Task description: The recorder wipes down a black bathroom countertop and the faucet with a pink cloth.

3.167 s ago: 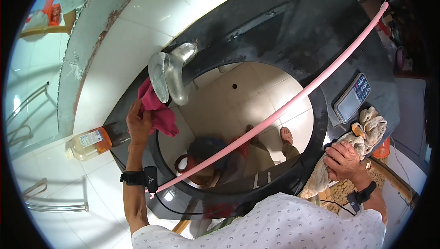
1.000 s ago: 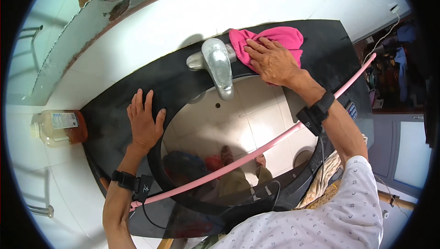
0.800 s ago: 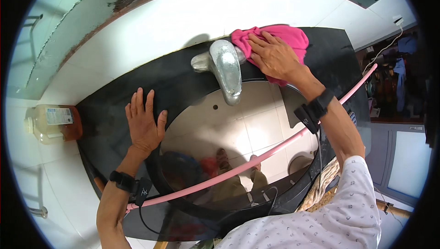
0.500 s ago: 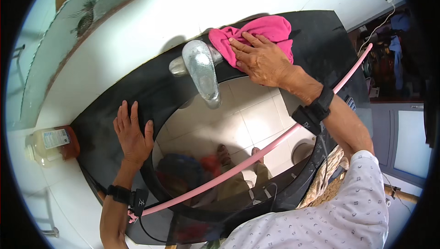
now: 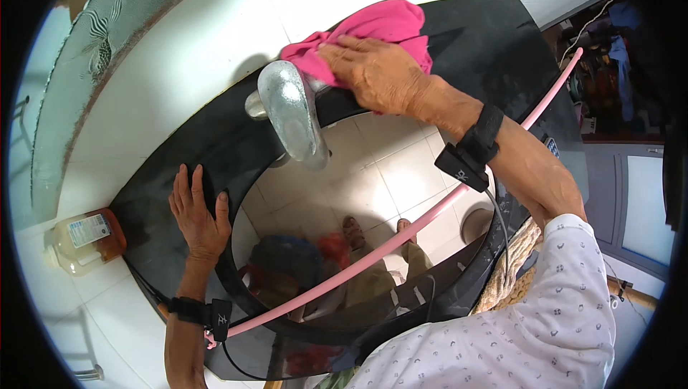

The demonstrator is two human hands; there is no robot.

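A bunched pink cloth (image 5: 390, 20) lies along the back of a black countertop (image 5: 476, 49), against the tiled wall. My right hand (image 5: 380, 77) presses on it from above, fingers slightly bent into the fabric. The cloth's left end tucks in behind the silvery tap (image 5: 290, 113), touching or almost touching it. My left hand (image 5: 197, 217) rests palm down on the counter left of the large oval opening (image 5: 226, 253), fingers spread and holding nothing. What the right fingertips grip within the folds is hidden.
A pink hose (image 5: 344, 274) crosses the opening diagonally, passing under my right forearm. On the far left stands a clear plastic bottle (image 5: 86, 242) with brownish contents. Floor tiles and feet show through the opening. A woven tan item (image 5: 509, 274) hangs by the near right edge.
My right hand and the cloth have slid left, closer behind the tap. My left hand stays flat on the counter. The whole view has shifted slightly.
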